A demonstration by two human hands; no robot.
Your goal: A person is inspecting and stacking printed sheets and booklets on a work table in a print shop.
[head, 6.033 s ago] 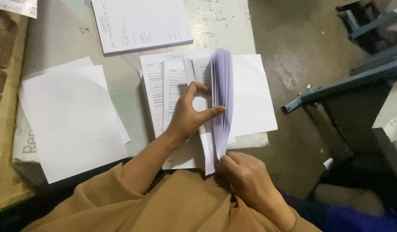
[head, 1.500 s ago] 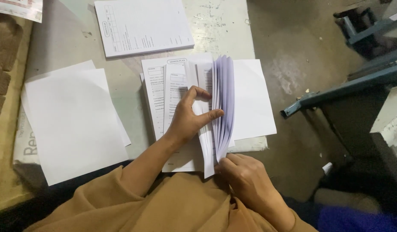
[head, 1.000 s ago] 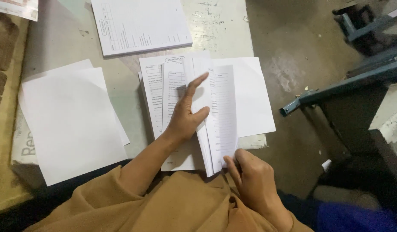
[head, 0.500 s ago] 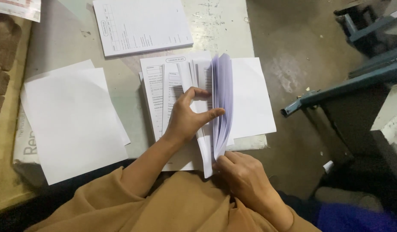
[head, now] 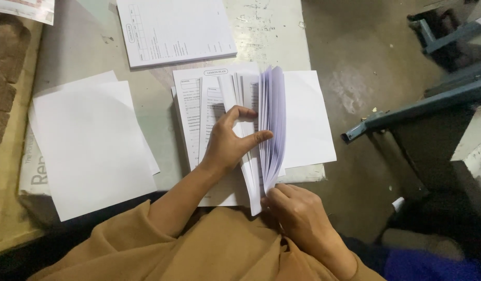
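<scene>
A thick stack of printed sheets (head: 191,119) lies on a pale worktable (head: 79,57) in front of me. My left hand (head: 231,140) rests on the turned-over pages, its thumb pressed against a bundle of sheets (head: 272,122) that stands fanned upright. My right hand (head: 295,211) pinches the near bottom corner of that upright bundle. Under the bundle a blank white sheet (head: 308,119) lies flat to the right.
A pile of blank white paper (head: 89,145) lies to the left. Another printed stack (head: 175,28) sits at the back. A blue metal frame (head: 417,104) stands on the concrete floor to the right. A brown mat (head: 9,78) borders the left edge.
One second ago the bundle lay flatter with a printed page showing; since then the sheets have been raised upright and fanned again. Both hands stay at the same spots.
</scene>
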